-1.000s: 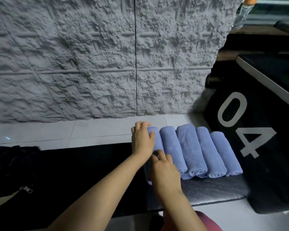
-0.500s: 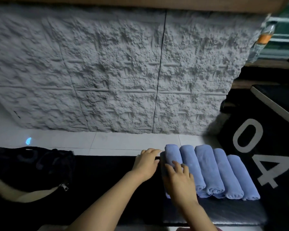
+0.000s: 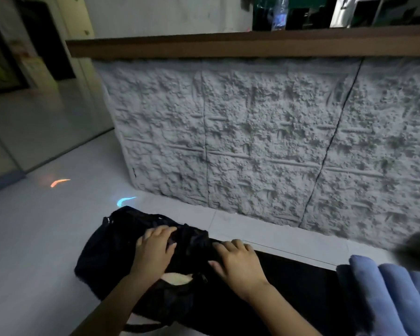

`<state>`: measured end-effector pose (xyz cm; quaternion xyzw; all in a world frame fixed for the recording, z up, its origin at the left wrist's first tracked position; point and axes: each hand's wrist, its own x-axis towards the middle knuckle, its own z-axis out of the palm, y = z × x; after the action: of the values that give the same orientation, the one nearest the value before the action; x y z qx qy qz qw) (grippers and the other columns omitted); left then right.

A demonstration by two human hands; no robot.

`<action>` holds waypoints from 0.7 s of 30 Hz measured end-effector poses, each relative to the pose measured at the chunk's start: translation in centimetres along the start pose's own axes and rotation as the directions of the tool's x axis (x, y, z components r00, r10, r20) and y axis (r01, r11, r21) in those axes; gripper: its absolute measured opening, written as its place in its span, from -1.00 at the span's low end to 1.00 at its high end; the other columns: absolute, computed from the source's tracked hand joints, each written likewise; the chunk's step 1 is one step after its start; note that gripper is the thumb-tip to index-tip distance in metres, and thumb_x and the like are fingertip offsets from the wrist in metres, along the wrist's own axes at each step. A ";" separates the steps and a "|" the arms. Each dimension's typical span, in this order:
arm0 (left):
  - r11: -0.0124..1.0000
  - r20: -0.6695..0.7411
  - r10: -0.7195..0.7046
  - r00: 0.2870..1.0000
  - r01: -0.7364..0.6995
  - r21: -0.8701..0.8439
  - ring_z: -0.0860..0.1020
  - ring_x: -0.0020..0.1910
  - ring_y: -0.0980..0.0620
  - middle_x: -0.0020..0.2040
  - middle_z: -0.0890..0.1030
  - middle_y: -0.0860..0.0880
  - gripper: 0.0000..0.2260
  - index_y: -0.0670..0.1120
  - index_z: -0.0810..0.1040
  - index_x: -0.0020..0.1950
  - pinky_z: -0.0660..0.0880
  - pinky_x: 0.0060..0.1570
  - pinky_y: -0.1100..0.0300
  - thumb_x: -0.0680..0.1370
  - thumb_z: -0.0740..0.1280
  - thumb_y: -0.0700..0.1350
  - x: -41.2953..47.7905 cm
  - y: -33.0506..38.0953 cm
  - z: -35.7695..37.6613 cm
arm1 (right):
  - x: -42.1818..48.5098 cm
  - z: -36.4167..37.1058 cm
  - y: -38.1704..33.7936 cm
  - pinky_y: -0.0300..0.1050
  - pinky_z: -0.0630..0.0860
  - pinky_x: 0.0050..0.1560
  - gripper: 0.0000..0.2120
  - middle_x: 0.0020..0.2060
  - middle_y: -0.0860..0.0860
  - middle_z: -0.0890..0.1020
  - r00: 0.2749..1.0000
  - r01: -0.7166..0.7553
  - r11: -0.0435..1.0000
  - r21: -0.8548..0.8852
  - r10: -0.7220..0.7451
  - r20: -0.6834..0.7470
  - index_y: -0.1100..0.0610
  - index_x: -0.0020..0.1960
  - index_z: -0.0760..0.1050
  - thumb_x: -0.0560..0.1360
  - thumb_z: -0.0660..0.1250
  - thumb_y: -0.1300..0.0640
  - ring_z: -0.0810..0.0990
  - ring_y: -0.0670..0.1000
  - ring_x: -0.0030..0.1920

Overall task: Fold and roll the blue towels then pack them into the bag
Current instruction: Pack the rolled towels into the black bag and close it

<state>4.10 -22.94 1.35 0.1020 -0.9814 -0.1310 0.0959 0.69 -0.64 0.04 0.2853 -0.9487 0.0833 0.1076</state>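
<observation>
A black bag [image 3: 107, 251] lies at the left end of a dark bench [image 3: 301, 277], its zip opening showing a pale lining [image 3: 177, 278]. My left hand [image 3: 153, 253] lies on top of the bag with its fingers curled into the fabric. To its right, my right hand [image 3: 238, 260] grips the bag's right edge. Rolled blue towels [image 3: 386, 292] lie side by side at the right end of the bench, cut off by the frame's edge. Neither hand touches them.
A grey rough-textured counter front [image 3: 264, 146] with a brown wooden top [image 3: 228, 47] rises behind the bench. A plastic bottle [image 3: 279, 13] stands on the counter. Pale tiled floor [image 3: 34, 226] stretches left toward a doorway.
Both hands left the rolled towels and moved left onto the black bag. My view swung left and up, so the towels now sit at the right edge.
</observation>
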 end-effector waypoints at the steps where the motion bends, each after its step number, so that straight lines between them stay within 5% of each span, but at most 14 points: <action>1: 0.998 -0.013 -0.042 0.999 0.043 0.046 0.25 0.40 -0.01 0.44 0.32 0.07 -0.62 0.13 0.38 0.37 0.20 0.35 0.02 0.55 0.26 0.03 0.2 -2.3 -0.4 | 1.1 0.6 -1.6 -0.16 0.54 -0.27 -0.58 -0.24 -0.17 0.63 1.000 0.029 1.000 0.007 -0.029 -0.002 -0.11 0.00 0.57 0.37 0.09 -0.29 0.60 -0.04 -0.21; 5: 0.977 -0.073 -0.159 0.985 0.168 0.131 0.05 0.49 -0.25 0.55 0.08 -0.05 -0.69 0.16 0.52 0.23 0.06 0.40 -0.22 0.49 0.37 0.02 1.1 -9.9 -1.0 | 4.2 3.9 -6.2 -0.14 0.57 -0.22 -0.50 -0.09 -0.16 0.64 0.992 0.091 0.995 0.042 -0.094 0.083 -0.12 0.10 0.54 0.35 0.09 -0.34 0.62 -0.03 -0.12; 10: 0.927 0.080 -0.370 0.926 0.363 0.094 -0.06 0.46 -0.34 0.56 -0.15 -0.02 -0.64 0.20 0.43 0.31 0.03 0.41 -0.26 0.51 0.31 0.10 3.3 -16.2 0.2 | 5.8 8.6 -9.0 -0.04 0.62 -0.12 -0.46 -0.08 -0.16 0.65 0.963 0.154 0.987 0.036 -0.158 0.218 -0.16 0.01 0.59 0.44 -0.02 -0.44 0.65 0.03 -0.08; 14: 0.917 0.154 -0.397 0.905 0.398 0.027 0.16 0.43 -0.28 0.56 -0.09 0.03 -0.59 0.16 0.42 0.31 0.20 0.37 -0.21 0.46 0.34 0.05 4.3 -19.0 2.1 | 5.7 12.2 -8.2 0.15 0.62 -0.11 -0.36 0.03 -0.14 0.66 0.965 0.147 0.989 -0.020 -0.138 0.223 -0.25 -0.28 0.61 0.53 -0.22 -0.35 0.66 0.13 0.03; 17: 0.907 0.132 -0.405 0.905 0.416 -0.069 0.37 0.31 -0.20 0.53 0.08 0.03 -0.56 0.03 0.46 0.33 0.39 0.25 -0.13 0.46 0.35 0.04 4.6 -19.6 2.9 | 5.9 13.7 -7.0 0.14 0.63 -0.19 -0.45 0.06 -0.11 0.66 0.958 0.103 0.994 -0.032 -0.091 0.271 -0.17 -0.48 0.59 0.48 -0.02 -0.31 0.67 0.06 0.04; 21: 0.907 0.137 -0.392 0.910 0.407 -0.108 0.42 0.27 -0.20 0.49 0.19 0.00 -0.54 -0.02 0.45 0.35 0.42 0.21 -0.11 0.47 0.34 0.05 4.4 -19.2 4.1 | 5.8 14.7 -5.7 -0.08 0.63 -0.17 -0.49 -0.20 -0.18 0.67 0.939 0.033 0.999 0.018 -0.037 0.343 -0.03 -0.38 0.68 0.31 0.03 -0.25 0.68 -0.08 -0.10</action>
<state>2.36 -41.08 -7.13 0.2870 -0.9324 -0.2190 0.0186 -3.15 -11.66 -12.12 0.3130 -0.9472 0.0359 -0.0595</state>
